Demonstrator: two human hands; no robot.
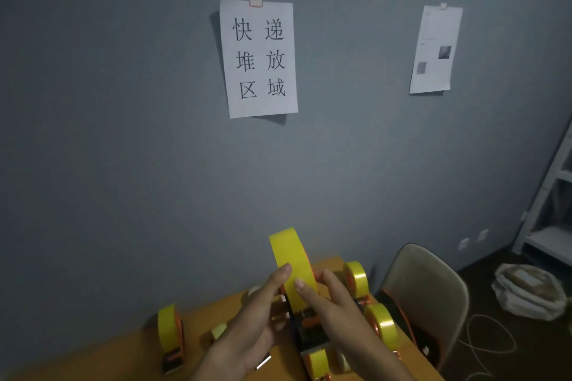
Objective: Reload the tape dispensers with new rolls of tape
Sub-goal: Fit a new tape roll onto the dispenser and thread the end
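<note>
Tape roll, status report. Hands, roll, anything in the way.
Left hand and right hand both grip the tape roll, held upright on a dispenser. Whether seated: cannot tell. Loaded dispensers close by right and left.

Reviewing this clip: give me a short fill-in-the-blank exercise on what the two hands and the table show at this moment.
1. Both hands, left hand and right hand, hold a big roll of ____ tape on an orange and black tape dispenser.
2. The loaded orange dispenser at the left stands on the ____ wooden table.
3. The white paper sign with black characters hangs on the ____ wall.
4. A beige ____ stands right of the table.

Missing words: yellow; orange-brown; grey; chair
</note>
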